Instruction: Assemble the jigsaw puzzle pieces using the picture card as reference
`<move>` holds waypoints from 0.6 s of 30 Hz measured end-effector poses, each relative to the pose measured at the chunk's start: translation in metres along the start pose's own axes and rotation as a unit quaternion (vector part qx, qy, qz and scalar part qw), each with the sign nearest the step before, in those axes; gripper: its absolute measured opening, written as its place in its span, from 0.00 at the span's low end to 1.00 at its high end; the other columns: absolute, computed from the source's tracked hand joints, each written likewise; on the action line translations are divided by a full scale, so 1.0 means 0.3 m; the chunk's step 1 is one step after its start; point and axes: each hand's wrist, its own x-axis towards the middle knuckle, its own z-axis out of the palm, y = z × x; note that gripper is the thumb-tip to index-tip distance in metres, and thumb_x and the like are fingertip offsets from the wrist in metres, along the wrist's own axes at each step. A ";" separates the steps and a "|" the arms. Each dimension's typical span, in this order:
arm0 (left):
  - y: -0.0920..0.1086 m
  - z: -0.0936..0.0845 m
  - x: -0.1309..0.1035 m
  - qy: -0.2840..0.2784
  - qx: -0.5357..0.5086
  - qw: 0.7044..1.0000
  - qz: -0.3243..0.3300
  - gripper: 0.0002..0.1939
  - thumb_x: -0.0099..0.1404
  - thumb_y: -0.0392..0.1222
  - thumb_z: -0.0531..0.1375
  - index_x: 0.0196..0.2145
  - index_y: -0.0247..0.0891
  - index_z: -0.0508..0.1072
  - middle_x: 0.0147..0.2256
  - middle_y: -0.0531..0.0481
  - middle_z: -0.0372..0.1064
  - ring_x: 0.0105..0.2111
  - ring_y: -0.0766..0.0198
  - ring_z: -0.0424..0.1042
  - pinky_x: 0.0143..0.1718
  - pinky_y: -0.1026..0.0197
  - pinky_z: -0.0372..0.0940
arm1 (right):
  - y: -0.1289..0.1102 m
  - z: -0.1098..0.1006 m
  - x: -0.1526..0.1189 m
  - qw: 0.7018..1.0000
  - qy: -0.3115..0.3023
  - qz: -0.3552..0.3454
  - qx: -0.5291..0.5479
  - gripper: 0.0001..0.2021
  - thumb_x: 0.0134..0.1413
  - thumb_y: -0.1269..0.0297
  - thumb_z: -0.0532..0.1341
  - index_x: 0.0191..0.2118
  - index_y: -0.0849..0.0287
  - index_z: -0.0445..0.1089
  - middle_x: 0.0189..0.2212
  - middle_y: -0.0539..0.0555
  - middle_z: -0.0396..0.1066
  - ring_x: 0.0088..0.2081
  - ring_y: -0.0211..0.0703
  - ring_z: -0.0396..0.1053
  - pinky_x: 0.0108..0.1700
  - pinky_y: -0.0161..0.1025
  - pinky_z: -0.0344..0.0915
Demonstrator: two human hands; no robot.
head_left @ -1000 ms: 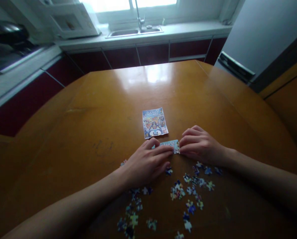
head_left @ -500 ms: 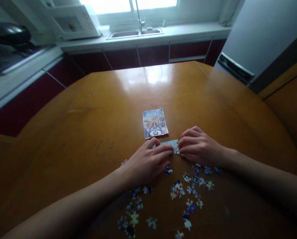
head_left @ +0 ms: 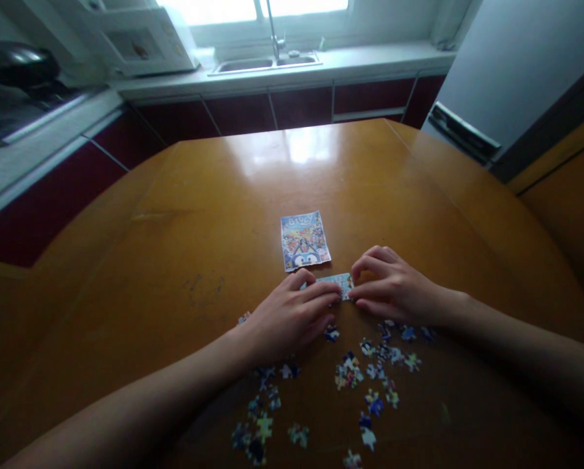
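Note:
A light-blue strip of joined jigsaw puzzle pieces (head_left: 345,284) lies on the table, partly covered by my hands. My left hand (head_left: 299,312) lies over its left part, fingers bent and pressing it down. At the strip's right end my right hand (head_left: 382,286) has its fingertips drawn together on a puzzle piece at the edge; the fingers hide most of that piece. Just beyond the strip is a small picture sheet (head_left: 306,241) with a cartoon penguin-like figure. Loose puzzle pieces (head_left: 349,372) are scattered nearer me, below and between my forearms.
The wooden table (head_left: 214,195) has rounded sides. Behind it run a counter with a sink (head_left: 272,64) and a white microwave (head_left: 145,45). A wok (head_left: 18,65) stands on the stove at left, a fridge (head_left: 521,71) at right.
My right hand's fingers have shifted slightly and spread a little at the strip's right end, where more of the strip now shows. My left hand has stayed in place.

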 end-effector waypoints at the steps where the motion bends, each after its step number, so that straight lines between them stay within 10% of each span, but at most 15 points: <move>1: 0.000 0.000 0.000 0.000 -0.002 1.000 -0.001 0.14 0.72 0.40 0.56 0.53 0.40 0.71 0.54 0.49 0.71 0.46 0.57 0.63 0.53 0.53 0.62 | 0.000 -0.002 -0.001 1.000 -0.003 0.004 0.009 0.07 0.59 0.61 0.64 0.43 0.48 0.78 0.44 0.54 0.71 0.48 0.50 0.62 0.50 0.49 0.58; 9: -0.001 0.000 0.002 -0.006 0.000 1.000 -0.002 0.15 0.72 0.40 0.56 0.55 0.40 0.70 0.55 0.49 0.70 0.47 0.56 0.62 0.54 0.52 0.62 | 0.004 -0.015 -0.008 0.995 0.075 0.050 0.040 0.07 0.61 0.63 0.62 0.37 0.53 0.78 0.41 0.54 0.71 0.46 0.49 0.62 0.51 0.51 0.58; 18: 0.002 -0.004 0.005 -0.010 0.003 1.000 0.001 0.15 0.71 0.39 0.56 0.54 0.38 0.70 0.54 0.48 0.70 0.47 0.55 0.61 0.54 0.52 0.62 | -0.004 -0.009 0.005 0.999 0.014 0.025 0.016 0.07 0.61 0.61 0.62 0.37 0.51 0.78 0.44 0.53 0.72 0.48 0.50 0.61 0.52 0.51 0.55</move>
